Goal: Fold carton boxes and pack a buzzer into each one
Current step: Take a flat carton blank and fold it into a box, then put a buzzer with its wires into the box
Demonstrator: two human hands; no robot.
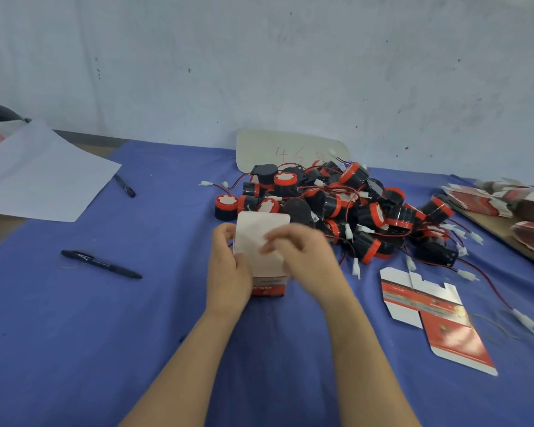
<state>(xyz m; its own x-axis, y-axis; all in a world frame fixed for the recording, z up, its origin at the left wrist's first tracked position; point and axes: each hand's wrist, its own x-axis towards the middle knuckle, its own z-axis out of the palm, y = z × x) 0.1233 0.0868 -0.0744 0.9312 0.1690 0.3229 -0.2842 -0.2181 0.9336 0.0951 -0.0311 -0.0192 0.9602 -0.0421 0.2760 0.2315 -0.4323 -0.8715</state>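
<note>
Before the scuffed wall point(259, 57), blue cloth point(74, 334) holds buzzers point(336, 204).

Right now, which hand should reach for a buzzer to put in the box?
Probably the right hand: the buzzer pile lies just beyond it, while the left hand grips the box and can steady it.

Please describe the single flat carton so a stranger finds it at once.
On the blue tablecloth, find the pile of round black buzzers. Right of its front lies a red and white cardboard carton, flat and alone; other flat ones are stacked.
</note>
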